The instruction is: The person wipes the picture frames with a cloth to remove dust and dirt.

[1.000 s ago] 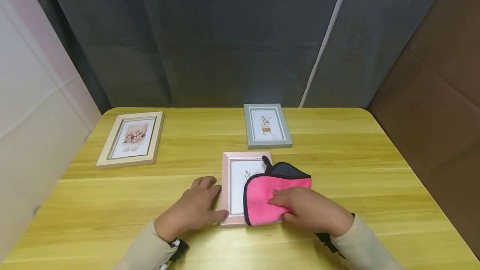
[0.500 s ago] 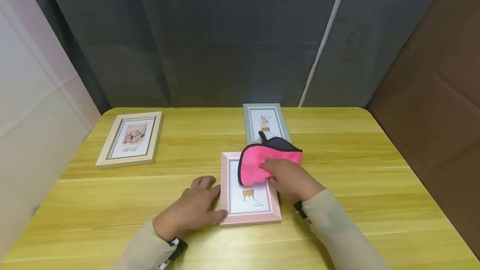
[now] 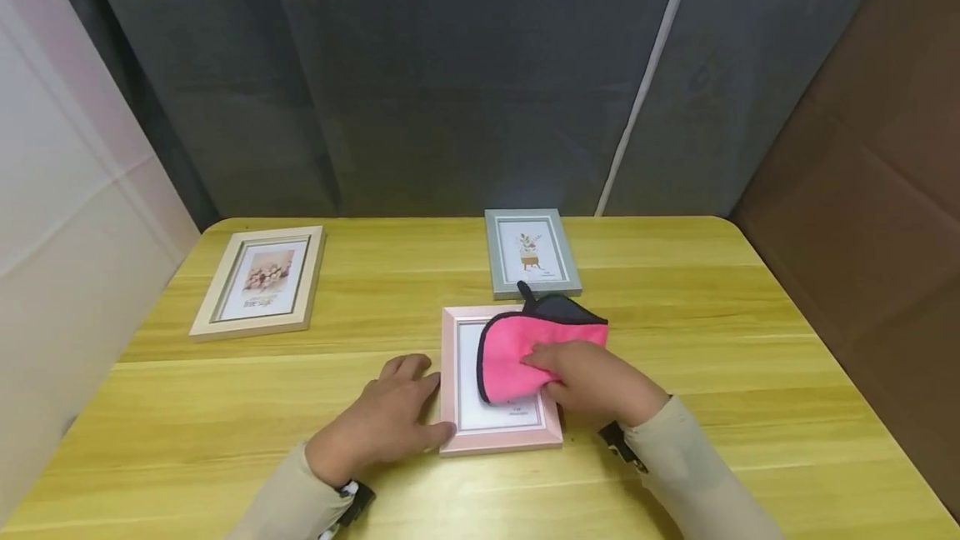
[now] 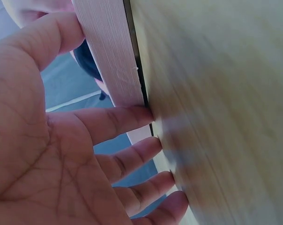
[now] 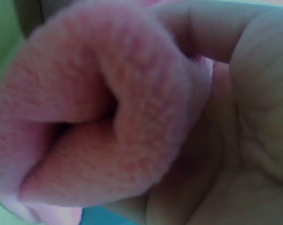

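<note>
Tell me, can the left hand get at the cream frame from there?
Probably yes: the left hand merely touches the pink frame, and only tabletop shows between hand and cream frame.

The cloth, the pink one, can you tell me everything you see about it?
The cloth is bright pink with black edging, a black loop sticking up at its far side, and a dark grey part beside that. Close up, it looks soft and fuzzy, like fleece. It is folded and bunched in the right hand, which grips it over the pink frame, partly hiding the picture and poking past the frame's right edge.
</note>
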Motion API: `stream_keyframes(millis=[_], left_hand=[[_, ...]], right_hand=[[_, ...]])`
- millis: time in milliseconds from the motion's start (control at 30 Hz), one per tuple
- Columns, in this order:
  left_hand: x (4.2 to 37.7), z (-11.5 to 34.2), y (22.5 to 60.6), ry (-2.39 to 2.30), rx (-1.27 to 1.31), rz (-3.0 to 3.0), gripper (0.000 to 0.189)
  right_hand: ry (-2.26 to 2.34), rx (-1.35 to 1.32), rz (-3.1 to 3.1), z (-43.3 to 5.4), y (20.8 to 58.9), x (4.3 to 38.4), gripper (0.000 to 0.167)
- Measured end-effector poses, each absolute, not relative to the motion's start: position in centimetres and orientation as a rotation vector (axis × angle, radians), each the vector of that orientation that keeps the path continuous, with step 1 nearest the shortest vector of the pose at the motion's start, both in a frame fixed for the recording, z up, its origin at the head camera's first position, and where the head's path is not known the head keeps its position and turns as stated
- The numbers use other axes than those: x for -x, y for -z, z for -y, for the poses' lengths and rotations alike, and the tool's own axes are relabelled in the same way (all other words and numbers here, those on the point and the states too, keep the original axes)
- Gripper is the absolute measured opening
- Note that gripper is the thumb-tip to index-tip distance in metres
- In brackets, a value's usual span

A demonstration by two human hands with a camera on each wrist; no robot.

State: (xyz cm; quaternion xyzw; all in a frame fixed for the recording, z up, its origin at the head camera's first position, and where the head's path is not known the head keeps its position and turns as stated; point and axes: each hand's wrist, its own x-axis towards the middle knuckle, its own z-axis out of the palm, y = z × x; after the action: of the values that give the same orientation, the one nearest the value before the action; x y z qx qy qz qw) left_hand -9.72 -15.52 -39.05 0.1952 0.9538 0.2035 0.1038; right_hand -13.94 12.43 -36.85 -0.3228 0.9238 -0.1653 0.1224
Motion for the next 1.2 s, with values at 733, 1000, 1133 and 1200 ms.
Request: stream_keyframes(millis=[733,1000,1133,1200], left_hand=[[9.8,15.6,38.7,-0.564,-0.576,-2.797,0.072],[9.7,15.6,38.8,-0.58,-0.6,-2.799,0.073],[9.6,15.6,38.7,-0.585,-0.591,-2.805,0.073],[9.6,15.6,38.7,-0.584,-0.589,-2.811,0.072]], right_hand=[[0.444,0.9,-2.773,-12.1,37.6,13.9,0.043],[0.498,0.809,-2.765,-11.9,38.1,16.1,0.046],[0.557,0.885,-2.714,-12.4,37.7,15.3,0.041],[0.574,0.922,-2.68,-12.7,37.4,14.6,0.038]])
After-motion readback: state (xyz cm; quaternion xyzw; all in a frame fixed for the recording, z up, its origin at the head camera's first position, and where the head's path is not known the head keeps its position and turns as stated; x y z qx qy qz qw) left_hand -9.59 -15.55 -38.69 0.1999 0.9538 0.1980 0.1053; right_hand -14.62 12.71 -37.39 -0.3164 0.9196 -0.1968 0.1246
